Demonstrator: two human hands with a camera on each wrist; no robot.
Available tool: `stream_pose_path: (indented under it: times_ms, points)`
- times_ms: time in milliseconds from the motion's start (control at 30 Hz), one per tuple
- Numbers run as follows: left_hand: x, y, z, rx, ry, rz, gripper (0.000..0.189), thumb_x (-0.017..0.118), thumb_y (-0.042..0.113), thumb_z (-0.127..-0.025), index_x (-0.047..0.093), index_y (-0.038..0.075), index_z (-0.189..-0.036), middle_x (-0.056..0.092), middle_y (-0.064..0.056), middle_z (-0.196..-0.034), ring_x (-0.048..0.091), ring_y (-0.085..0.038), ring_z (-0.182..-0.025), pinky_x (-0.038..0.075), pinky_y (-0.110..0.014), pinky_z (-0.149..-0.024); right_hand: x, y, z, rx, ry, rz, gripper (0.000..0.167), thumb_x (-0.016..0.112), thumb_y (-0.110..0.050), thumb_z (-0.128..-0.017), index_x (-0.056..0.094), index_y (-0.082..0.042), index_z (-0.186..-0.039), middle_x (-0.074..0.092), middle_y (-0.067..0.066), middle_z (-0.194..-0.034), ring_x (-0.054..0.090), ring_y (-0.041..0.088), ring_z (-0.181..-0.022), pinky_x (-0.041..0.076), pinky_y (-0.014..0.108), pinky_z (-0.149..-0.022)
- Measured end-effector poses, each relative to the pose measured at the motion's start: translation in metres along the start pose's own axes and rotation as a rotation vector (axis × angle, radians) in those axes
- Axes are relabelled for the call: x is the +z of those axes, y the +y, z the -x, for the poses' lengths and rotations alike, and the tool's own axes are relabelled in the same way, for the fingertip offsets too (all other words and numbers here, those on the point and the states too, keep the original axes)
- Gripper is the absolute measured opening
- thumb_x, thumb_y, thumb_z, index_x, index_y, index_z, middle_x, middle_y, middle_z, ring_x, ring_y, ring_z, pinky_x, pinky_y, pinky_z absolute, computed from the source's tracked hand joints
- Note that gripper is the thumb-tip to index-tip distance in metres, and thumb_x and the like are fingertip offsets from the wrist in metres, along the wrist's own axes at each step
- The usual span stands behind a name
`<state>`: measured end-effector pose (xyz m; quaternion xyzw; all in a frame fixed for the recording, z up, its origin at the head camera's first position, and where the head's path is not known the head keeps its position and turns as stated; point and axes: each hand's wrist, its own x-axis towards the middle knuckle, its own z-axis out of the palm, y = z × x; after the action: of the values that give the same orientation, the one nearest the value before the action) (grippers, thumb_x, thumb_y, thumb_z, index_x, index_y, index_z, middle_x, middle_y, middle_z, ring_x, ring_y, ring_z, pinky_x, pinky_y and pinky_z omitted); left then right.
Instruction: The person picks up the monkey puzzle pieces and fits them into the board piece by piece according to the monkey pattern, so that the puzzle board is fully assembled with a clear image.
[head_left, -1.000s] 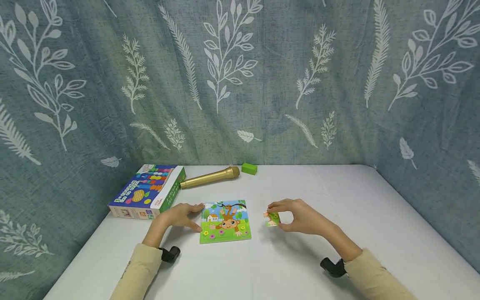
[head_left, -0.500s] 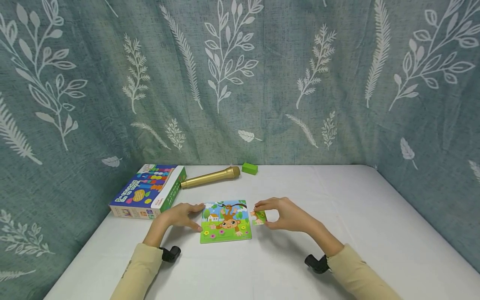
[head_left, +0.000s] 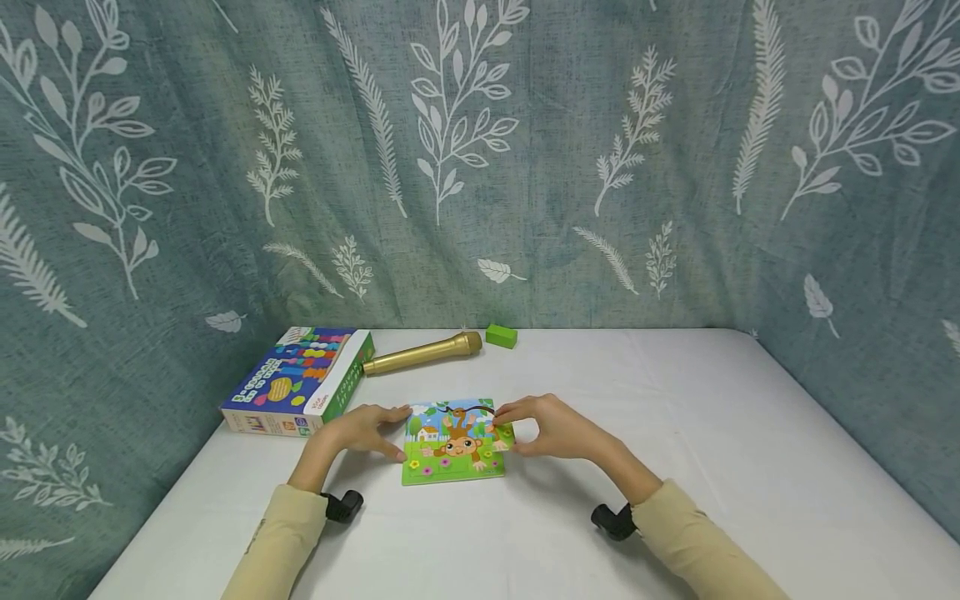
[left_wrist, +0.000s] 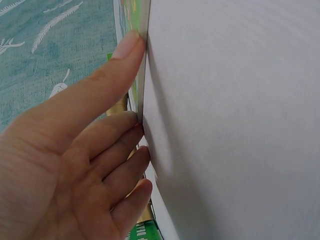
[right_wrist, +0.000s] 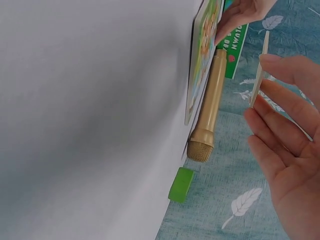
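A jigsaw puzzle (head_left: 452, 467) with a cartoon monkey lies on the white table. My left hand (head_left: 358, 432) rests against its left side, fingers spread. In the left wrist view the thumb (left_wrist: 125, 50) touches the edge of the puzzle and the fingers lie extended near it. My right hand (head_left: 562, 429) pinches a puzzle piece (head_left: 505, 437) between thumb and fingers. From the head it overlaps the puzzle's right edge. The right wrist view shows this piece (right_wrist: 259, 75) edge-on as a thin pale strip, raised above the tabletop.
A colourful game box (head_left: 296, 379) lies at the back left. Beside it is a gold microphone (head_left: 420, 355), and a green block (head_left: 501, 336) sits to the microphone's right. A patterned curtain (head_left: 555, 167) hangs behind the table (head_left: 675, 400).
My right hand has moved left with the pinched puzzle piece, from beside the puzzle to over its right edge. The left hand stays at the puzzle's left side.
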<state>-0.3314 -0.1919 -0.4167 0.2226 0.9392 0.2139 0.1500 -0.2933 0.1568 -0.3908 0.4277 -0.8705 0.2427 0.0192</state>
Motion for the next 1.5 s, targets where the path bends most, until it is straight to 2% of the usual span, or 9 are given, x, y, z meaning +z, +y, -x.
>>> stream_pose_path:
  times_ms: [233,400,700,1100,1300,1500]
  points:
    - [-0.001,0.001,0.000,-0.019,-0.002,-0.003,0.084,0.082,0.039,-0.074,0.045,0.012,-0.145,0.038,-0.011,-0.151,0.032,-0.038,-0.138,0.027,-0.055,-0.111,0.008,-0.002,-0.008,-0.012,-0.035,0.002,0.037,0.074,-0.011,-0.082,0.070,-0.008,-0.119,0.064,0.005,-0.124,0.058,0.024,-0.118,0.048,0.042,-0.097]
    - [-0.001,0.002,0.001,-0.002,0.002,-0.005,0.084,0.082,0.038,-0.075,0.045,0.011,-0.145,0.038,-0.012,-0.150,0.033,-0.039,-0.137,0.028,-0.054,-0.111,0.016,-0.001,-0.014,0.009,-0.080,-0.018,0.037,0.077,-0.014,-0.082,0.070,-0.008,-0.117,0.065,0.005,-0.122,0.059,0.022,-0.116,0.048,0.040,-0.098]
    - [-0.001,0.003,0.000,-0.003,0.003,-0.009,0.084,0.082,0.038,-0.075,0.045,0.011,-0.145,0.038,-0.012,-0.150,0.033,-0.038,-0.137,0.028,-0.053,-0.111,0.025,0.000,-0.023,0.018,-0.164,-0.021,0.037,0.079,-0.016,-0.081,0.071,-0.007,-0.117,0.066,0.005,-0.121,0.060,0.019,-0.114,0.049,0.032,-0.096]
    - [0.000,0.001,0.001,0.014,0.005,-0.011,0.084,0.082,0.038,-0.075,0.044,0.010,-0.145,0.038,-0.012,-0.150,0.033,-0.039,-0.137,0.028,-0.054,-0.111,0.032,0.000,-0.029,0.034,-0.201,-0.002,0.038,0.080,-0.020,-0.080,0.072,-0.006,-0.114,0.069,0.004,-0.116,0.063,0.015,-0.109,0.051,0.026,-0.092]
    - [0.000,0.000,-0.001,0.001,0.003,-0.012,0.085,0.082,0.039,-0.075,0.045,0.011,-0.145,0.038,-0.011,-0.151,0.033,-0.039,-0.137,0.028,-0.054,-0.111,0.033,-0.001,-0.031,0.004,-0.198,-0.029,0.030,0.077,-0.016,-0.083,0.073,-0.006,-0.112,0.070,0.005,-0.114,0.064,0.014,-0.107,0.052,0.025,-0.089]
    - [-0.001,0.001,0.000,-0.009,0.002,-0.008,0.085,0.083,0.038,-0.074,0.045,0.011,-0.145,0.038,-0.012,-0.150,0.033,-0.039,-0.137,0.027,-0.055,-0.111,0.033,-0.001,-0.032,-0.006,-0.199,-0.007,0.029,0.077,-0.014,-0.083,0.073,-0.005,-0.111,0.071,0.005,-0.111,0.064,0.014,-0.106,0.052,0.023,-0.088]
